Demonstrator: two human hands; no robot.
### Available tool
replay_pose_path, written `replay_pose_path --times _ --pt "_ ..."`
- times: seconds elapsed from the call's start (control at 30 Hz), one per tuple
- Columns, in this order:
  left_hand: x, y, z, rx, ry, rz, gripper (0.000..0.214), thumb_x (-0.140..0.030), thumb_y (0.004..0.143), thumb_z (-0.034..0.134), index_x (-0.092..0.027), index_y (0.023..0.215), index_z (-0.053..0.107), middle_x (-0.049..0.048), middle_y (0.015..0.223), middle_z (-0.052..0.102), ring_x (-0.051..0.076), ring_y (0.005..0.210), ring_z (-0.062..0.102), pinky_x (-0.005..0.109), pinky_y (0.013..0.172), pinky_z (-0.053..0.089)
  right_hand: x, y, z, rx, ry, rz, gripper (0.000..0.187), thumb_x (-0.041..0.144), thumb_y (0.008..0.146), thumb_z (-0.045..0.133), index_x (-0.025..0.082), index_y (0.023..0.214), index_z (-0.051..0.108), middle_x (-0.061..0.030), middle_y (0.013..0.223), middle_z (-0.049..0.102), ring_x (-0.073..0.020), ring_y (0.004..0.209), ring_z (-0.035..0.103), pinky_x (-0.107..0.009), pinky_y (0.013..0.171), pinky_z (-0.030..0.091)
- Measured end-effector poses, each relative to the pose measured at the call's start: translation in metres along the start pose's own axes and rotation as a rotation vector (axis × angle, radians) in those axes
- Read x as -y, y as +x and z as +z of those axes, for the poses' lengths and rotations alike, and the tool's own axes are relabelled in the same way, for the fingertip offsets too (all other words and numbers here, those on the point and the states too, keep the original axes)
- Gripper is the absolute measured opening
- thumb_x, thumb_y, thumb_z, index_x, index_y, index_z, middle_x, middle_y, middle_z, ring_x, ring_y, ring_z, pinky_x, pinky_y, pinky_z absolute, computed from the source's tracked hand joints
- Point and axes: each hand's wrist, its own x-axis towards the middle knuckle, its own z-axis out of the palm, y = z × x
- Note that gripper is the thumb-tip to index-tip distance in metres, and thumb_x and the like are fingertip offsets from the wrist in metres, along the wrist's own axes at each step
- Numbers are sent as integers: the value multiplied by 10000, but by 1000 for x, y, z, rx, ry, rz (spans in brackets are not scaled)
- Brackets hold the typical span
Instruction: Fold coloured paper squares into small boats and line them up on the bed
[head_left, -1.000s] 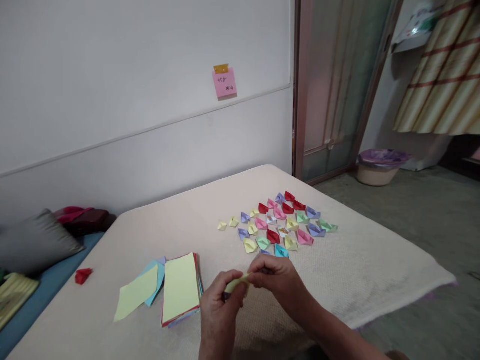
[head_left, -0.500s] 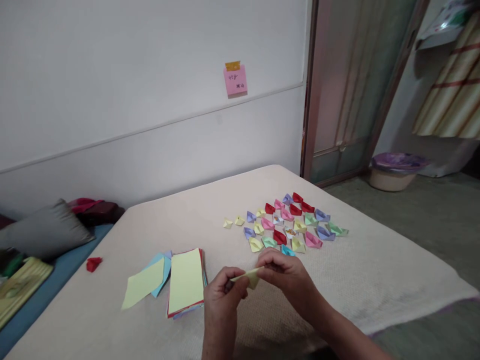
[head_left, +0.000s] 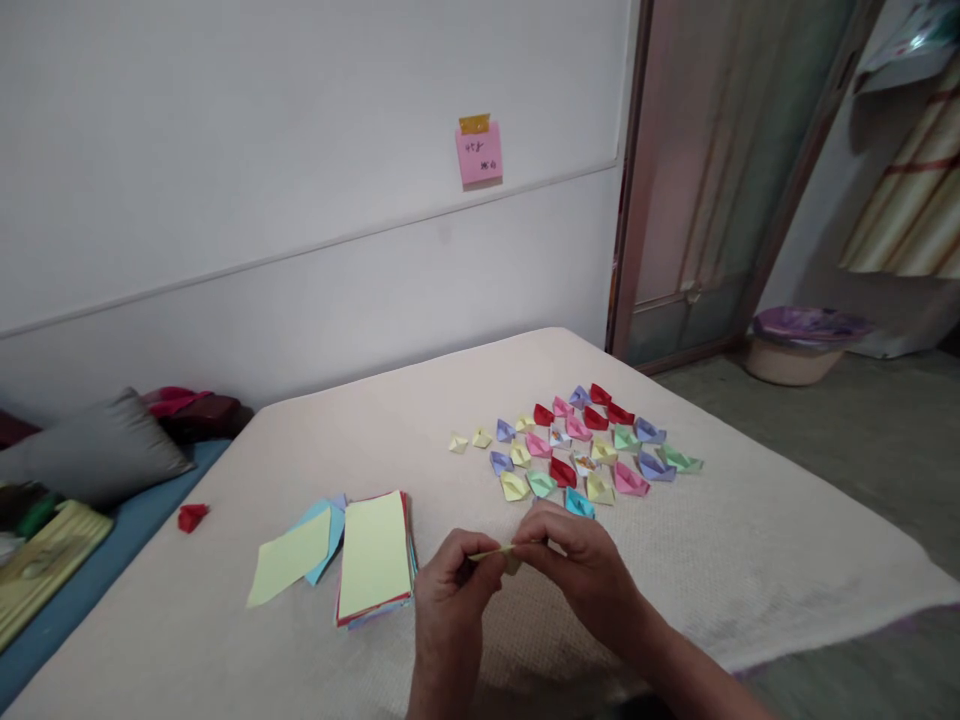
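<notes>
Both my hands pinch a small folded piece of pale yellow paper (head_left: 501, 554) just above the cream bed cover (head_left: 750, 540). My left hand (head_left: 450, 600) grips its left end with closed fingers. My right hand (head_left: 581, 560) holds its right end, fingers closed over it. Left of my hands lies a stack of coloured paper sheets (head_left: 373, 560) with a yellow sheet on top. A loose yellow sheet (head_left: 289, 558) rests beside it over a blue one. Beyond my hands, several small folded paper boats (head_left: 577, 445) in many colours lie together on the cover.
A lone red folded paper (head_left: 192, 516) sits near the left edge of the cover. A grey pillow (head_left: 97, 460) and dark red cloth lie at the left by the wall. A pink note (head_left: 479, 152) is taped to the wall. A basin (head_left: 802, 345) stands on the floor at right.
The view has drifted, so everything sits slightly further right. My hands have turned the yellow paper between them, and it now shows edge-on and flatter.
</notes>
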Motion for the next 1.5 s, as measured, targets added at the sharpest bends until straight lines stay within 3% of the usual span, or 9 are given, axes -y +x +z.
replay_pose_path --times 0.43,0.53,0.63,0.7,0.8,0.97,1.13,1.3,1.5 --pt "15 8 7 113 -148 -138 100 -219 667 710 -139 683 652 -25 511 574 91 485 488 203 486 379 -7 -2 -2 -145 -47 16 196 264 783 663 194 602 638 21 571 543 -139 566 505 -252 550 384" --pt "17 9 8 39 -184 -158 125 -244 667 704 -142 719 653 -18 537 588 105 504 521 208 488 399 -7 -3 -3 -171 -137 -24 168 246 799 648 192 640 653 15 586 556 -136 570 525 -245 541 397" --pt "18 9 8 -83 -219 -210 167 -296 681 690 -144 712 628 -18 504 585 97 479 512 194 473 388 -11 -7 -1 -210 -355 -172 125 186 836 596 188 732 666 -5 630 588 -140 604 545 -252 565 407" --pt "16 8 9 -90 -231 -254 192 -313 706 665 -131 666 619 -7 480 579 85 469 498 181 472 376 -16 -10 1 -233 -497 -336 118 128 839 574 185 790 665 -19 655 609 -147 630 550 -266 591 412" --pt "11 4 13 -79 -349 -294 156 -291 730 638 -137 728 618 10 621 625 91 537 552 186 511 402 -23 -15 4 -226 -600 -515 162 57 821 567 176 895 651 -31 695 636 -149 638 539 -278 596 410" --pt "1 -3 16 -34 -594 -323 244 -185 721 623 -188 961 580 -5 749 596 130 678 608 224 599 456 -21 -19 6 -117 -726 -665 194 33 829 531 108 985 619 -79 736 658 -171 647 524 -315 592 425" --pt "4 -4 16 -47 -688 -287 214 -93 704 563 -142 910 592 20 736 592 118 663 568 248 651 468 -15 -22 8 -4 -823 -747 211 59 847 508 55 1030 612 -127 820 675 -205 711 547 -363 654 464" --pt "15 -1 15 -128 -645 -292 258 -80 673 559 -134 925 575 21 718 598 106 598 535 224 570 435 -17 -23 15 86 -841 -718 190 85 867 481 90 993 623 -99 783 659 -201 722 560 -358 674 468" --pt "16 3 11 -164 -346 -231 218 -155 713 555 -157 929 584 -11 686 585 104 587 507 203 543 405 -16 -21 20 14 -661 -460 111 172 845 553 159 938 613 -70 827 628 -193 772 561 -338 713 460"
